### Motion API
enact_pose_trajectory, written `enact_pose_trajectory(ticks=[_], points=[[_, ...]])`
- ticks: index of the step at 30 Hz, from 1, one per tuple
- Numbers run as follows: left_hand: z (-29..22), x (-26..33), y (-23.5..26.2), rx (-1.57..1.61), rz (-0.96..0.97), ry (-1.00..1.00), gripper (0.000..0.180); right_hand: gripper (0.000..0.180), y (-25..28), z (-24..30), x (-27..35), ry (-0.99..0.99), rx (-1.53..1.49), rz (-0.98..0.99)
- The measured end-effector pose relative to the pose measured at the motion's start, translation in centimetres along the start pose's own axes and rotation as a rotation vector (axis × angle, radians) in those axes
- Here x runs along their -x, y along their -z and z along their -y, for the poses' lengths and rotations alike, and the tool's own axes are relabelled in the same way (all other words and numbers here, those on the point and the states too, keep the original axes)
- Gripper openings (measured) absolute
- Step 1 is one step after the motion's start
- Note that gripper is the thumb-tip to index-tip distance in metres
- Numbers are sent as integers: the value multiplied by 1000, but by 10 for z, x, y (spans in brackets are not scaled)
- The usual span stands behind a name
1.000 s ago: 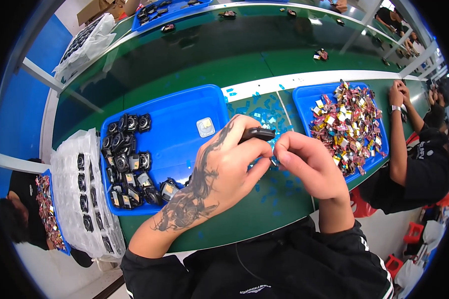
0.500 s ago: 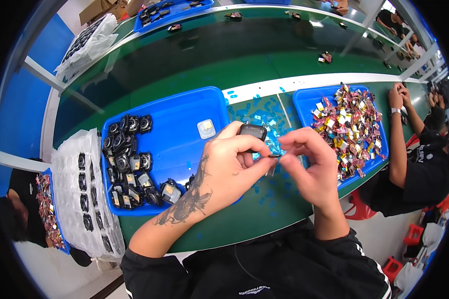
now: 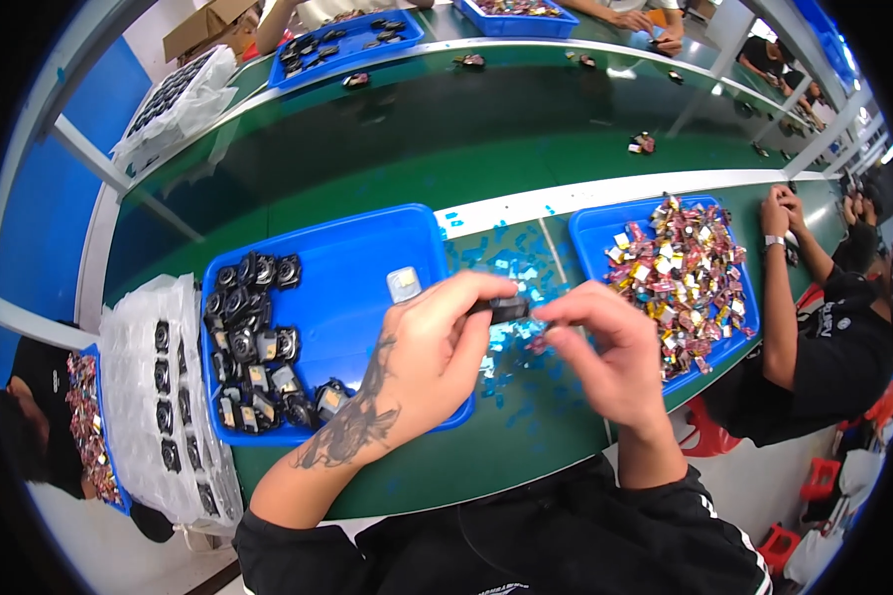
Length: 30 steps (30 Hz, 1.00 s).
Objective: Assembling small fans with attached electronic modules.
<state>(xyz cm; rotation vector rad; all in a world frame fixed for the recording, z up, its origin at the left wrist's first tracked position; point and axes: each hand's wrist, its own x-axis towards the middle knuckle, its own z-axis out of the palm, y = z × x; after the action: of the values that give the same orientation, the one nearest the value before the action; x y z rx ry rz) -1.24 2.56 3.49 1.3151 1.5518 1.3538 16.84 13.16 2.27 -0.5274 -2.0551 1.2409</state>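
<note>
Left hand has the black case clamped between thumb and fingers, held up over the bench, in the gap between the two blue trays. Right hand is at the case's right end, thumb and index bent close together. Small pinkish part shows just below those fingertips; can't tell if they're pinching it, too blurred. Case's near face is blurred too.

Left tray: black units bunched along its left side and lower edge, some showing a tan patch. One clear square piece lies apart from them, near the tray's right wall. Left forearm crosses the tray's lower right corner.

Right tray: heaped with loose parts, pink, white and yellow mixed. Blue scraps are scattered over the bench between the trays, a few on the white rail behind.

Left of the left tray: white packing stack with black units in its slots. Past the rail, the green belt carries a few separate clusters. Co-worker sits right, both hands together at the bench.
</note>
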Motion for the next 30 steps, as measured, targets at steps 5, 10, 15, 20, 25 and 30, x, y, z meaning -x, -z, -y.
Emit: enact_pose_trajectory(ticks=[5, 10, 15, 20, 25, 30], points=[[-9, 1, 0, -322, 19, -45, 22, 19, -7, 5, -3, 123, 106, 59], [-13, -2, -5, 284, 6, 112, 36, 18, -12, -5, 4, -49, -166, -8], [9, -3, -11, 302, -63, -102, 39, 20, -15, -5, -1, -127, -560, -29], [3, -6, -11, 484, -179, 117, 26, 18, 4, -2, 0, 28, -323, -79], [7, -4, -13, 273, -22, 76, 23, 17, -3, 3, -2, 40, -24, 64], [5, -1, -16, 756, 23, 118, 34, 18, -11, -1, -2, -86, -346, -104]])
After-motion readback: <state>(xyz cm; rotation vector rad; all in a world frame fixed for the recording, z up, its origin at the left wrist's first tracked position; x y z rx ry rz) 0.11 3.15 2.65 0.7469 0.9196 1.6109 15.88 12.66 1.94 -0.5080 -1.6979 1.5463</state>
